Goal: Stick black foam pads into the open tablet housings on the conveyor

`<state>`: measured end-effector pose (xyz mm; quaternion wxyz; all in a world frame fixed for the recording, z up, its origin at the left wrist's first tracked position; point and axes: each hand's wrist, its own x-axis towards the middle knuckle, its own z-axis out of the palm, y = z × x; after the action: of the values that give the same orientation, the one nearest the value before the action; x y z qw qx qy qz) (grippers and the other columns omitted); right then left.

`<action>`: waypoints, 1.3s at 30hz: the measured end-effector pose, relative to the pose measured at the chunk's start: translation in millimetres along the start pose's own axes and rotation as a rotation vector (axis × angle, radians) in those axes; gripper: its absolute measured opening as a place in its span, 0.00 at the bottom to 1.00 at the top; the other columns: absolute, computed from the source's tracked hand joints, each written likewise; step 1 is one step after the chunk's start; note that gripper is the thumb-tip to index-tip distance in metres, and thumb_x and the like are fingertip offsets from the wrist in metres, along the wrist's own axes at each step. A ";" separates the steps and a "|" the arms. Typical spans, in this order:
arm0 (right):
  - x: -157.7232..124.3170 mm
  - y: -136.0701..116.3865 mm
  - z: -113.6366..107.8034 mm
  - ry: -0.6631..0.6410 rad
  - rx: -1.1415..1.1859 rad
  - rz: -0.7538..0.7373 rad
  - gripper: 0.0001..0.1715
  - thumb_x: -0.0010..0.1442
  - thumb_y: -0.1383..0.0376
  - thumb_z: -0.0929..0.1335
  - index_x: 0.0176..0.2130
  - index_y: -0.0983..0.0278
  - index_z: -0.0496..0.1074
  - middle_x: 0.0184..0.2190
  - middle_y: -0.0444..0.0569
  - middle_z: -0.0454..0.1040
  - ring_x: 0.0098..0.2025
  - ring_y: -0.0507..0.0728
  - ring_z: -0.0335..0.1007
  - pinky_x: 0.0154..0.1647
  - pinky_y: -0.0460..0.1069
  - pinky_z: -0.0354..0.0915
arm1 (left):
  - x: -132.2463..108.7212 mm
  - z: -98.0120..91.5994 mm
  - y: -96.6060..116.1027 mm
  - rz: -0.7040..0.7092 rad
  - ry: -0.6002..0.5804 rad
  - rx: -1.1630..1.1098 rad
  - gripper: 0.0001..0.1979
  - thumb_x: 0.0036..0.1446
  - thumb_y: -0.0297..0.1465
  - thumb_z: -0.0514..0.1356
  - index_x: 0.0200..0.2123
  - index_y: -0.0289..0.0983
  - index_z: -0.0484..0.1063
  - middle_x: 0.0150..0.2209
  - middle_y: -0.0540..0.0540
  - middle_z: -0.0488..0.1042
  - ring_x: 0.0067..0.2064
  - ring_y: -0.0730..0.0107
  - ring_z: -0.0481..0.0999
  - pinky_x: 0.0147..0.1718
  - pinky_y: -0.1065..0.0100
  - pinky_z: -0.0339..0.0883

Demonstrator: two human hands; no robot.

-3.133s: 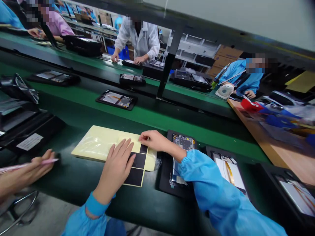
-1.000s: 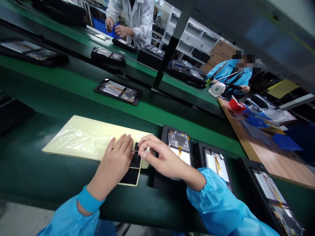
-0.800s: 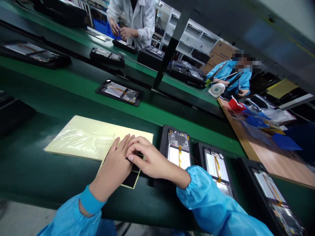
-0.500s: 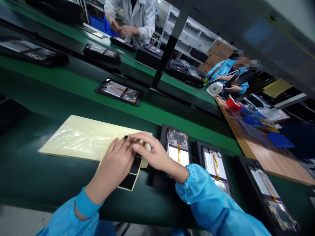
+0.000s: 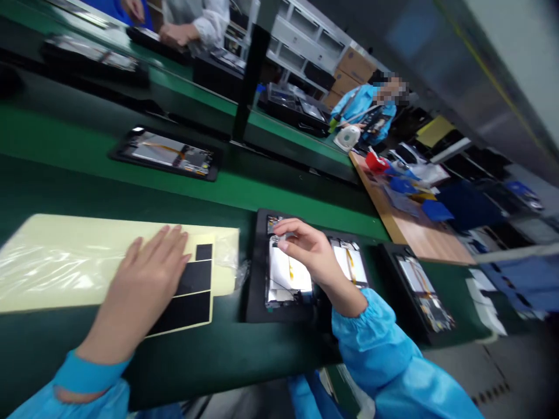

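Left of the opened tablet (image 5: 286, 273), which lies in a black fixture (image 5: 257, 273), the left hand (image 5: 142, 282) is laid flat on a cream backing sheet (image 5: 78, 256), its fingers extended and nothing gripped. Three black adhesive pads (image 5: 190, 288) are set on the sheet's liner, just beside the fingertips. Crinkled clear film (image 5: 233, 262) protrudes between sheet and fixture. Over the tablet's upper-left corner, the right hand (image 5: 312, 253) is held with its fingers curled toward the thumb; a small item may be pinched there, but this cannot be made out. Right of the tablet, a second tablet (image 5: 349, 262) is partly hidden by that hand and its blue sleeve (image 5: 367, 331). A third tablet (image 5: 421, 294) follows. Beyond the tablet, a further tablet (image 5: 166, 154) lies on the green belt (image 5: 279, 201); the far bench is cut off by the frame edge.
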<state>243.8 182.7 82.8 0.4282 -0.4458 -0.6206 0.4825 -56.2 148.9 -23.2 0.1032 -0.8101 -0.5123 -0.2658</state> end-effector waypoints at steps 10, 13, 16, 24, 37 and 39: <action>-175.6 27.6 -19.7 0.435 0.716 0.397 0.19 0.67 0.54 0.74 0.53 0.61 0.80 0.21 0.36 0.61 0.18 0.45 0.41 0.16 0.39 0.46 | 28.8 9.4 140.0 0.572 -0.092 -0.520 0.23 0.66 0.16 0.50 0.57 0.33 0.75 0.60 0.42 0.79 0.61 0.53 0.76 0.61 0.52 0.64; -193.2 43.6 -19.8 0.478 0.808 0.357 0.19 0.67 0.53 0.74 0.52 0.61 0.80 0.20 0.35 0.59 0.19 0.45 0.39 0.17 0.39 0.47 | 46.5 32.4 149.0 0.660 -0.183 -0.547 0.20 0.68 0.20 0.52 0.56 0.36 0.77 0.65 0.42 0.76 0.66 0.49 0.71 0.64 0.47 0.63; -198.1 51.1 -19.1 0.464 0.934 0.304 0.20 0.69 0.52 0.72 0.54 0.60 0.79 0.20 0.35 0.58 0.19 0.47 0.38 0.17 0.40 0.49 | 67.2 49.4 143.8 0.734 -0.278 -0.572 0.20 0.67 0.20 0.54 0.55 0.40 0.77 0.66 0.43 0.74 0.68 0.50 0.70 0.68 0.44 0.60; -203.0 71.5 5.1 0.462 1.112 0.188 0.21 0.69 0.51 0.71 0.54 0.60 0.79 0.23 0.37 0.60 0.21 0.49 0.46 0.23 0.43 0.56 | 120.5 63.5 149.3 0.997 -0.510 -0.655 0.08 0.66 0.22 0.60 0.39 0.40 0.76 0.61 0.42 0.78 0.71 0.50 0.66 0.71 0.46 0.55; -201.5 76.9 12.0 0.413 1.377 0.234 0.26 0.69 0.47 0.70 0.58 0.59 0.75 0.21 0.35 0.59 0.19 0.48 0.42 0.18 0.41 0.53 | 166.0 78.1 164.4 1.082 -0.846 -0.834 0.10 0.66 0.25 0.65 0.47 0.43 0.78 0.51 0.48 0.80 0.61 0.57 0.75 0.69 0.49 0.54; -201.4 76.0 10.9 0.412 1.404 0.210 0.26 0.69 0.46 0.69 0.58 0.58 0.75 0.21 0.35 0.58 0.18 0.48 0.42 0.18 0.41 0.52 | 166.5 82.1 164.5 1.065 -0.842 -0.885 0.06 0.67 0.27 0.65 0.45 0.43 0.79 0.47 0.48 0.79 0.53 0.60 0.76 0.60 0.56 0.62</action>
<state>291.4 -3.9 -13.9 0.6719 -0.2056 -0.0271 0.7111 171.6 239.4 14.7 -0.3158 -0.9431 0.0991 -0.0317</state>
